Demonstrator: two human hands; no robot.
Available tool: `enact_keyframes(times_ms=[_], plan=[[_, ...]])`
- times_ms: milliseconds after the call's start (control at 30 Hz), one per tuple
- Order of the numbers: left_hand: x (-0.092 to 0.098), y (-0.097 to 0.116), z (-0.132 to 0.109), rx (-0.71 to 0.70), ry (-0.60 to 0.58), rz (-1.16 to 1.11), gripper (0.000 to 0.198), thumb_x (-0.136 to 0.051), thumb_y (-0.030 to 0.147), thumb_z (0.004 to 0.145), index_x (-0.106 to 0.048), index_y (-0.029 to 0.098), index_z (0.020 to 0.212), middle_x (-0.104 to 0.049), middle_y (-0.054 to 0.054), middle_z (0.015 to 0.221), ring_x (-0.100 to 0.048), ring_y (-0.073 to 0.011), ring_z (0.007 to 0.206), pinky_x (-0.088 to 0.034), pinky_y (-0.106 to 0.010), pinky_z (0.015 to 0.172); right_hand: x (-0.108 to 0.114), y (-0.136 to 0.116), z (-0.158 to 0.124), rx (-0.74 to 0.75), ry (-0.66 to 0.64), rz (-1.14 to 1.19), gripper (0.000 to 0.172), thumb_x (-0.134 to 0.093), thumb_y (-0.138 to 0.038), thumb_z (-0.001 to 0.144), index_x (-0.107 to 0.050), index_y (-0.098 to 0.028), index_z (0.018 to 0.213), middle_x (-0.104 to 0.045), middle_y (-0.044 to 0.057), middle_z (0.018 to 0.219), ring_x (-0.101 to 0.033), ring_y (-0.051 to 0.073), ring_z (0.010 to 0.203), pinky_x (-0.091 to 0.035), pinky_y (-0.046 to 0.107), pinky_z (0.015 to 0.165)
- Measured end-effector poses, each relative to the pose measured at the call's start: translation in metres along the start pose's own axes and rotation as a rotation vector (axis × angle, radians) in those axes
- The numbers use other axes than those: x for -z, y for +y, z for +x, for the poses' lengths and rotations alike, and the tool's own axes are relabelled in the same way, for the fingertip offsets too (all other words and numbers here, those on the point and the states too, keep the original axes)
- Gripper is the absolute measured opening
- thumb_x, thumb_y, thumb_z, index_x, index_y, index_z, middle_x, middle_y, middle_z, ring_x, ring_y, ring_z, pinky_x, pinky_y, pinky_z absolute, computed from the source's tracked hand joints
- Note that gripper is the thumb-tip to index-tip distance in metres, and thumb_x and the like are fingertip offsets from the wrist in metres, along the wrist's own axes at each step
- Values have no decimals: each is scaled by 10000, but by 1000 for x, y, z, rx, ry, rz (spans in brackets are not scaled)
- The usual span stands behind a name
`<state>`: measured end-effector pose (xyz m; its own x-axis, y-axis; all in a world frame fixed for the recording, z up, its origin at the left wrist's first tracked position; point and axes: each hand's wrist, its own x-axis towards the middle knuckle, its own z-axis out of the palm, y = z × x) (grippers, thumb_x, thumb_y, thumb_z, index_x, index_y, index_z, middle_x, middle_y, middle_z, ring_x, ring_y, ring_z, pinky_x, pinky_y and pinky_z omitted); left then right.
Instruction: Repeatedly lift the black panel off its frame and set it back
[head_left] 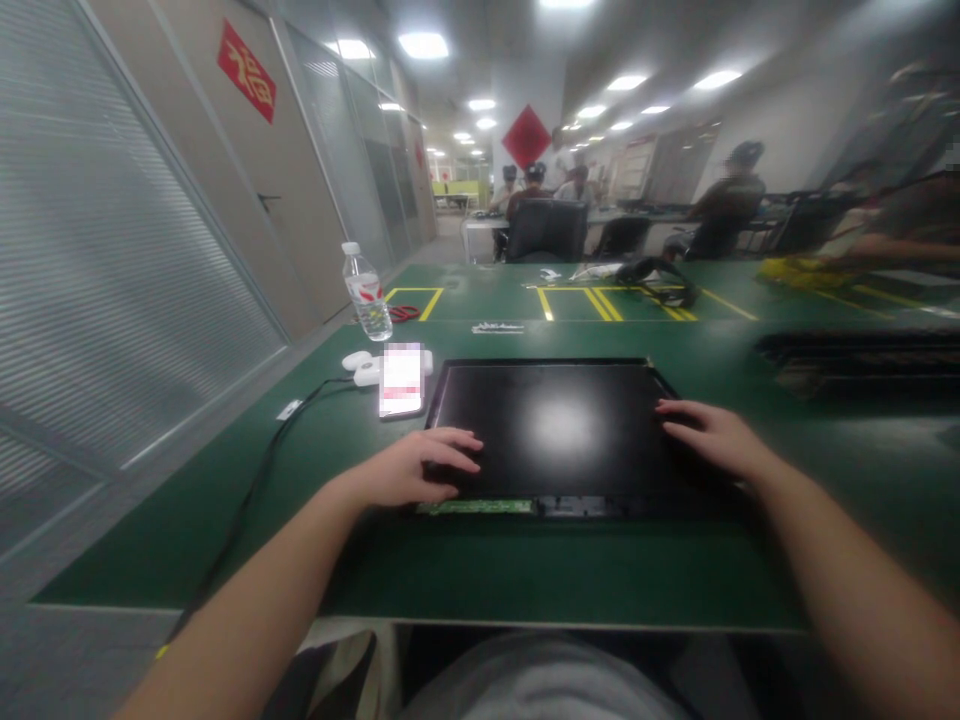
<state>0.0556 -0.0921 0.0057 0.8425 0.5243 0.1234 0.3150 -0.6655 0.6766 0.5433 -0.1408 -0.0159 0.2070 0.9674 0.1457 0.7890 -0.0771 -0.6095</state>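
Observation:
A black display panel (525,430) lies flat on the green table in front of me, its glossy face reflecting a ceiling light. Along its near edge a green circuit board strip (476,506) shows. My left hand (424,465) rests at the panel's left edge, fingers stretched over the border onto the face. At the opposite edge my right hand (709,435) has its fingers extended over the frame, with the thumb out of sight. Neither hand has its fingers wrapped round anything that I can see.
Beyond the panel's left corner are a lit phone (402,380), a white power strip (367,372) with a black cable (262,480), and a water bottle (367,295). Red-handled scissors (405,313) lie behind. Dark stacked parts (862,360) stand right; several people sit farther back.

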Motion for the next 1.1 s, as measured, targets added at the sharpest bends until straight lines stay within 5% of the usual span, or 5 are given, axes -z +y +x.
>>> enact_keyframes(times_ms=[167,300,467,700,1100], plan=[[0,2,1,49,61,56,435,-779,286,792,-734,247,1223,-642,-112,1379,-606,-269,1258,-451,-429,1085,-1,4,1,-4,15,0,380,-656,-436,743,-785,-267,1057,-724,46,1259,-644,327,1204,-453,464,1083],[1,6,3,139,242,154,369,-728,382,825,-743,229,1160,-631,-120,1361,-608,-278,1230,-463,-421,1056,0,6,2,-15,71,-4,373,-648,-450,745,-782,-267,1040,-738,53,1218,-666,326,1140,-482,465,1031],[3,5,5,433,458,313,309,-624,403,844,-722,184,1040,-715,-109,1085,-666,-275,979,-511,-395,871,6,5,3,-178,197,-55,313,-636,-414,763,-777,-254,992,-762,72,1012,-694,278,859,-542,430,829],[6,2,3,803,365,455,329,-574,535,847,-611,212,795,-694,-62,788,-638,-254,724,-386,-315,581,10,6,5,-332,246,-30,240,-652,-330,749,-763,-227,935,-753,88,939,-687,280,898,-516,407,839],[2,8,11,835,223,615,273,-405,374,925,-600,218,816,-727,-134,933,-664,-301,846,-364,-330,611,6,14,9,-353,150,-53,307,-660,-239,738,-741,-203,1032,-753,89,992,-700,271,905,-526,385,803]])
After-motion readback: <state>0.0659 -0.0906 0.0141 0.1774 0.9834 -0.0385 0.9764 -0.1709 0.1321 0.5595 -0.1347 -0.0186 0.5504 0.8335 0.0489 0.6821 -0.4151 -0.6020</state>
